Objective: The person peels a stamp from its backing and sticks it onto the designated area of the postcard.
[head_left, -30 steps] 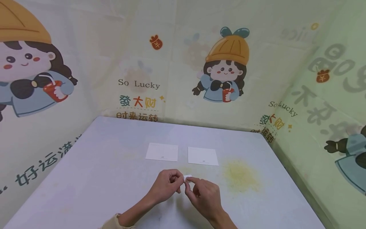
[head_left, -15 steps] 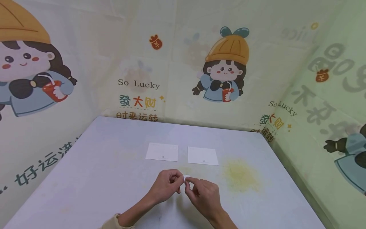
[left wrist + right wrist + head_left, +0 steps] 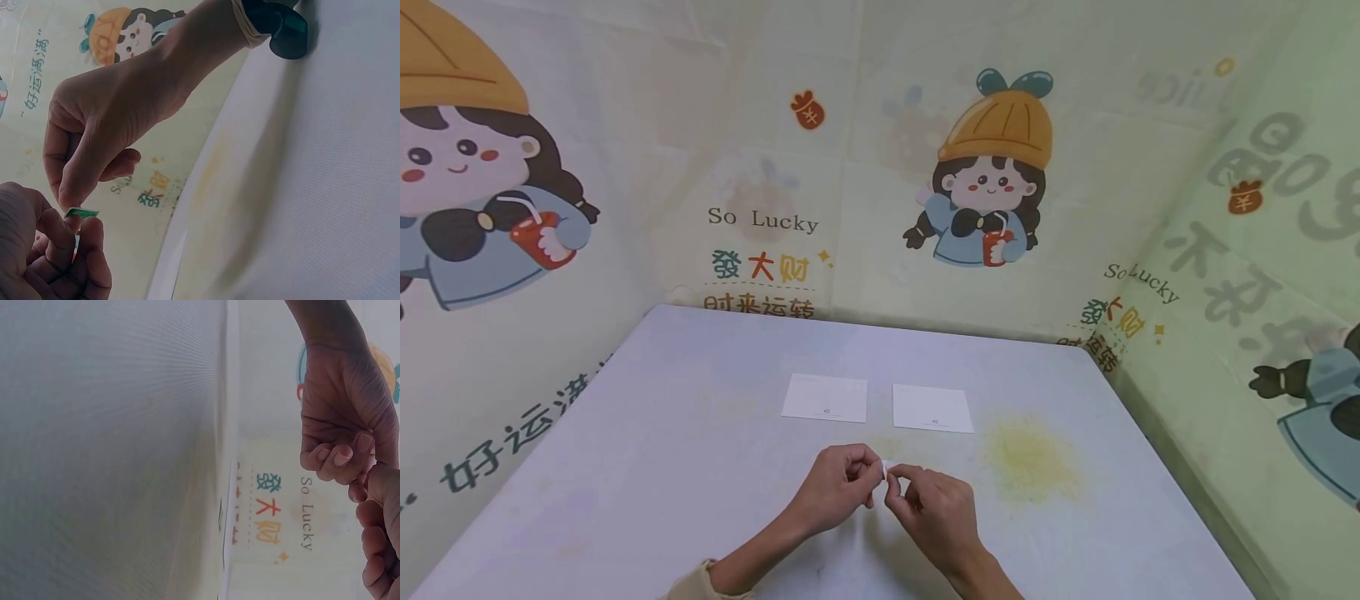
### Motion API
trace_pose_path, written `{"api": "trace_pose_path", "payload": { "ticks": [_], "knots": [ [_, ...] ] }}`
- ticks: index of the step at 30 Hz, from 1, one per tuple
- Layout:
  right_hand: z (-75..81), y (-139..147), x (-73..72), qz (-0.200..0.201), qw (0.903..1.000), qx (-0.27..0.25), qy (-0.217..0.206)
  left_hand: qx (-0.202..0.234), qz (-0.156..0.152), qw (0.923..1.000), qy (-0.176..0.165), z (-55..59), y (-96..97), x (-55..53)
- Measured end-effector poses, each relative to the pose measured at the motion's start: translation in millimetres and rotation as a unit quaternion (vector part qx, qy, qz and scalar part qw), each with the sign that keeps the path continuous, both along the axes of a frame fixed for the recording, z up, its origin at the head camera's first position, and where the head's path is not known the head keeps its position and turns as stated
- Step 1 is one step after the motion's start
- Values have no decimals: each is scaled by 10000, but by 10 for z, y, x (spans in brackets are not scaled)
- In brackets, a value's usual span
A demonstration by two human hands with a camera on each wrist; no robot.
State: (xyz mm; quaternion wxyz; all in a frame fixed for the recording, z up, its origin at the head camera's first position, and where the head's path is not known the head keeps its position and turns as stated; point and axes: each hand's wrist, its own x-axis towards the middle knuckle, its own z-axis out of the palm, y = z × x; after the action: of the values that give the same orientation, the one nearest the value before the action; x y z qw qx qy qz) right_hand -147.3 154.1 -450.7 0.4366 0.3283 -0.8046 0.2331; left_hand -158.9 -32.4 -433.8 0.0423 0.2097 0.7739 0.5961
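Note:
A small green-and-white piece, thin and strip-like, lies between the fingertips of both hands above the table; its kind cannot be told. In the head view only a sliver of the piece [image 3: 885, 469] shows. My left hand [image 3: 842, 487] pinches it from the left between thumb and index finger. From the right, the thumb and index finger of my right hand [image 3: 936, 508] pinch it too. The left wrist view shows the green face of the piece [image 3: 82, 212] at the meeting fingertips. In the right wrist view the fingers hide it.
Two white cards, a left card [image 3: 825, 398] and a right card [image 3: 932, 408], lie flat side by side beyond the hands. The pale table [image 3: 625, 483] has a yellow stain [image 3: 1033, 458] on the right. Printed cloth walls [image 3: 865, 167] stand behind and at both sides.
Both hands stay almost in place with their pinch. Less of the white piece shows between the fingertips than a second ago. The cards have not moved.

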Motion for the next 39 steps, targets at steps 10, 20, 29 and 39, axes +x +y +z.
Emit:
{"api": "trace_pose_path", "payload": {
  "ticks": [10, 20, 29, 39],
  "knots": [
    [-6, 2, -14, -65, 9998, -173, -69, -24, 12, 10000, 72, -15, -17, -13],
    [28, 45, -28, -122, 9995, -298, -16, -59, 89, 9999, 98, -16, -47, 7],
    [64, 89, -12, -303, 9988, -344, -196, -79, 199, 9996, 174, -50, -88, 2],
    [69, 158, -9, -321, 9978, -444, -369, -148, 389, 9991, 47, -75, -121, -7]
  ]
}}
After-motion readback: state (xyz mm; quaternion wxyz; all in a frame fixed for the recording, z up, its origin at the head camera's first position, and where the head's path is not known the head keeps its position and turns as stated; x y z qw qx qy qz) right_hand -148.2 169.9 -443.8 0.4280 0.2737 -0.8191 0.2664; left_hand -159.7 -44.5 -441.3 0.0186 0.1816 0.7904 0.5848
